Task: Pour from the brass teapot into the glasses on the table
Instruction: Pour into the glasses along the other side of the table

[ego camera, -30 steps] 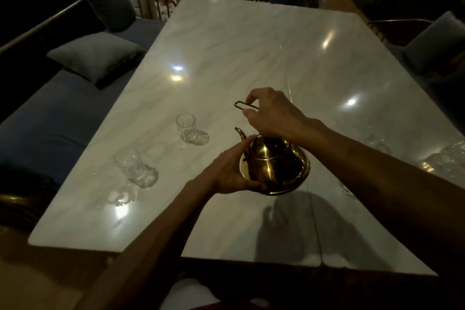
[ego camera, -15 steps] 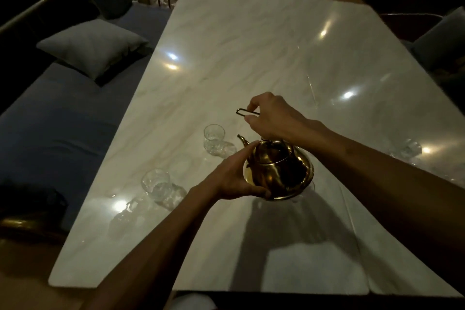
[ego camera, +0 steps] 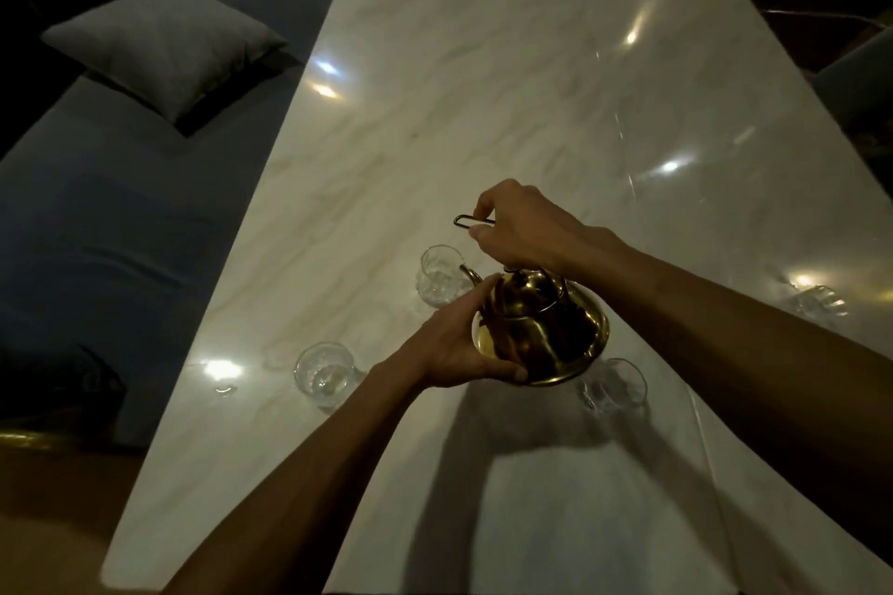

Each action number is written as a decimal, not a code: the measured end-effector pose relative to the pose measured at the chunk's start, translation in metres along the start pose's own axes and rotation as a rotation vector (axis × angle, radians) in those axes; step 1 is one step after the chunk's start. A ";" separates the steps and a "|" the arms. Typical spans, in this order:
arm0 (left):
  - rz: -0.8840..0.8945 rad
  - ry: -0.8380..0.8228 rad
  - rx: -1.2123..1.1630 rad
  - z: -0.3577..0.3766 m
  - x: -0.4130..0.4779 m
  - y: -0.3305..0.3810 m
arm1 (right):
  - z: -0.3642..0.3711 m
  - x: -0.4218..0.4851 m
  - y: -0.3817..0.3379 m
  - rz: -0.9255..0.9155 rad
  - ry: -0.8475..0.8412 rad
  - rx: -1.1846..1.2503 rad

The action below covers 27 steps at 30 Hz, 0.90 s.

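Just below the middle of the frame, the round, polished brass teapot [ego camera: 541,329] is held above the white marble table [ego camera: 483,87] and tipped toward the upper left. The right hand [ego camera: 522,227] is closed around its thin wire handle [ego camera: 471,221]. The left hand [ego camera: 459,343] cups the pot's lower side, fingers wrapped against the brass.

The curved spout [ego camera: 471,273] sits at the rim of a small clear ribbed glass [ego camera: 437,275], so the step in hand looks like pouring into this one. In the dim light I cannot tell whether liquid is running yet.

Three similar glasses stand apart: one lower left [ego camera: 324,374], one under the pot's lower right edge [ego camera: 613,384], one at the right edge [ego camera: 819,304].

Next calls for a steady tilt, spout kept over the rim, then levelling before shifting to another glass.
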<state>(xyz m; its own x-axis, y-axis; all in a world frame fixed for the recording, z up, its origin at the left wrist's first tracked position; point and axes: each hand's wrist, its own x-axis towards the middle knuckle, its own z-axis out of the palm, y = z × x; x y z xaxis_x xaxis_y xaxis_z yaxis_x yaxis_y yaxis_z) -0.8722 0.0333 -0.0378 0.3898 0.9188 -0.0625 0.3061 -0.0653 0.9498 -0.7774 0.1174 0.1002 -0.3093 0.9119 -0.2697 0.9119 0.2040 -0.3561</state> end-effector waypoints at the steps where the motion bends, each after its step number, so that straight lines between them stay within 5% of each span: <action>1: -0.005 0.001 -0.008 -0.002 0.001 -0.001 | 0.001 0.004 -0.002 0.006 -0.008 -0.011; 27: -0.079 -0.034 -0.105 -0.012 0.014 -0.018 | 0.022 0.059 -0.004 0.051 -0.108 -0.147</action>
<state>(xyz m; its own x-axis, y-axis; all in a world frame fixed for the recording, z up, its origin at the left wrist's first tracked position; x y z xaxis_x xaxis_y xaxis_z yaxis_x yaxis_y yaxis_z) -0.8829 0.0525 -0.0525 0.3982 0.9055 -0.1468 0.2446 0.0494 0.9684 -0.8050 0.1626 0.0662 -0.2819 0.8803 -0.3816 0.9542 0.2157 -0.2073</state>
